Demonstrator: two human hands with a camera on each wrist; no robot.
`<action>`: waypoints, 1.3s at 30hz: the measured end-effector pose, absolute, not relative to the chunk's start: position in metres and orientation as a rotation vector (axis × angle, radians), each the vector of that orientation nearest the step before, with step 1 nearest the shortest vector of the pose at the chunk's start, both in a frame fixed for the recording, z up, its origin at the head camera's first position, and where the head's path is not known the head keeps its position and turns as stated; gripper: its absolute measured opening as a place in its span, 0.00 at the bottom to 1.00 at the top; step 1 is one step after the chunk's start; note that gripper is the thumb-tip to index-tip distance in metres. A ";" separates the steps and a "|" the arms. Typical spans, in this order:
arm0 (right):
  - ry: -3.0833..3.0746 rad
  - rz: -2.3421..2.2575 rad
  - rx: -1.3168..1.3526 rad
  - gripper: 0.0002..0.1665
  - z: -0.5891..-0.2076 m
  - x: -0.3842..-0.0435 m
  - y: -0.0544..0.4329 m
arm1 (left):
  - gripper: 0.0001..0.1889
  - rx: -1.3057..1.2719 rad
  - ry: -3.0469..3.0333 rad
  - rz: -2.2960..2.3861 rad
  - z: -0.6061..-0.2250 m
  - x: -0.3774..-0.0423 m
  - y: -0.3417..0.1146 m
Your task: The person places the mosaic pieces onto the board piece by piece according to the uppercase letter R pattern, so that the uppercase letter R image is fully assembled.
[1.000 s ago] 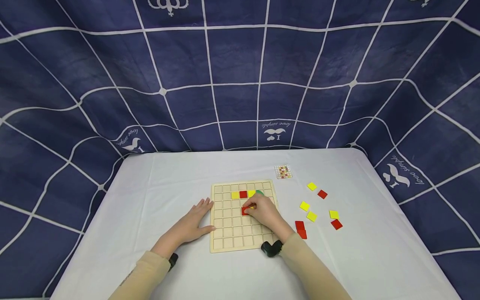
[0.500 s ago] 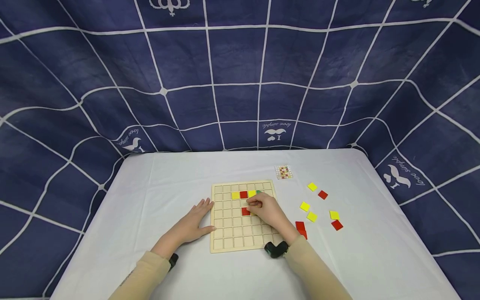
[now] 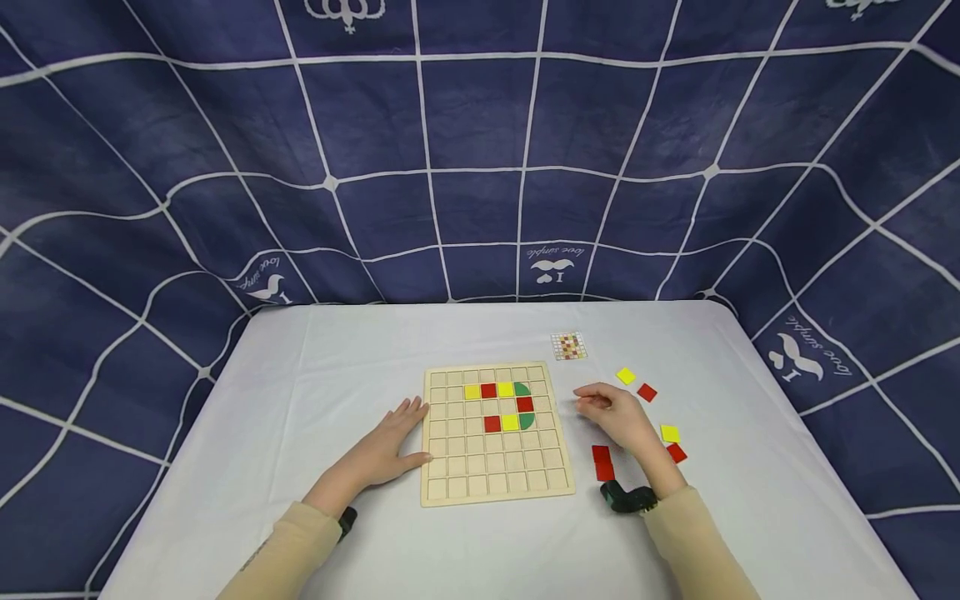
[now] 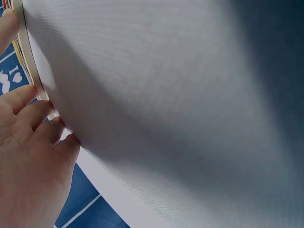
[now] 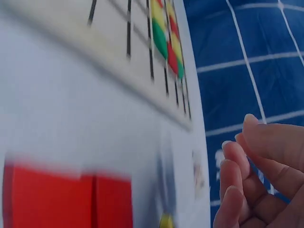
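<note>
A pale wooden grid board [image 3: 457, 467] lies on the white tablecloth. In its cells sit yellow [image 3: 472, 392] and red square tiles [image 3: 492, 424] and two green rounded tiles [image 3: 522, 389]. My left hand [image 3: 386, 442] rests flat on the cloth, fingertips and thumb touching the board's left edge. My right hand [image 3: 618, 417] hovers right of the board, fingers loosely bent; the right wrist view shows nothing between thumb and fingers. Just below it lie red tiles [image 3: 603, 463], touching each other. Whatever is under the right hand is hidden.
Further right lie loose yellow tiles [image 3: 670, 433] and red tiles [image 3: 647, 392]. A small card with a coloured grid pattern [image 3: 569, 346] lies behind the board's right corner. A dark blue curtain [image 3: 480, 208] with white lines encloses the table's back and sides.
My right hand has left the red tile in the board's middle and moved right, over the spot where two yellow tiles lay. The board's tiles now show uncovered. The left hand stays put.
</note>
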State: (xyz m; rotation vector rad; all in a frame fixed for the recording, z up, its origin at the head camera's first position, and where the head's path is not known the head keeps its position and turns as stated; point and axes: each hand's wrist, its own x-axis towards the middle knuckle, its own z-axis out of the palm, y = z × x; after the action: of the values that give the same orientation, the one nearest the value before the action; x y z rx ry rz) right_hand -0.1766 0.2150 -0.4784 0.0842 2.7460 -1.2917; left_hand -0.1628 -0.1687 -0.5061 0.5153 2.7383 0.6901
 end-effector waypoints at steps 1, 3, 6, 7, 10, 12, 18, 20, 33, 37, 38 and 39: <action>2.747 -1.288 0.104 0.15 -0.480 -0.176 0.223 | 0.44 0.517 2.740 0.688 -0.506 -0.163 -0.169; 2.758 -1.272 0.149 0.16 -0.483 -0.174 0.236 | 0.44 0.517 2.741 0.687 -0.507 -0.163 -0.169; 2.767 -1.247 0.217 0.16 -0.489 -0.173 0.250 | 0.44 0.511 2.744 0.683 -0.508 -0.164 -0.169; 2.772 -1.235 0.233 0.17 -0.491 -0.172 0.253 | 0.44 0.509 2.746 0.681 -0.508 -0.164 -0.169; 2.766 -1.223 0.277 0.18 -0.496 -0.172 0.259 | 0.44 0.503 2.748 0.684 -0.509 -0.164 -0.169; 2.760 -1.217 0.299 0.18 -0.499 -0.172 0.259 | 0.44 0.502 2.746 0.686 -0.510 -0.164 -0.169; 2.763 -1.151 0.347 0.21 -0.503 -0.173 0.256 | 0.44 0.501 2.742 0.698 -0.509 -0.163 -0.170; 2.769 -1.129 0.358 0.22 -0.503 -0.174 0.255 | 0.44 0.498 2.745 0.700 -0.508 -0.163 -0.170; 2.771 -1.046 0.358 0.20 -0.497 -0.173 0.254 | 0.44 0.506 2.749 0.690 -0.508 -0.163 -0.169; 2.765 -1.041 0.365 0.20 -0.496 -0.173 0.253 | 0.44 0.507 2.747 0.681 -0.508 -0.163 -0.169; 2.764 -1.044 0.367 0.20 -0.496 -0.173 0.252 | 0.44 0.508 2.749 0.677 -0.508 -0.163 -0.169; 2.765 -1.046 0.366 0.19 -0.496 -0.173 0.252 | 0.44 0.510 2.750 0.675 -0.508 -0.163 -0.169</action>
State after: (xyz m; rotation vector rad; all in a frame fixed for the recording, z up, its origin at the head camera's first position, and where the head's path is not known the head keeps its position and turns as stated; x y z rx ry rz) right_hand -0.1728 0.2519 -0.4958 0.3663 2.7648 -1.0461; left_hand -0.1629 -0.1692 -0.5082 0.5104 2.7502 0.6746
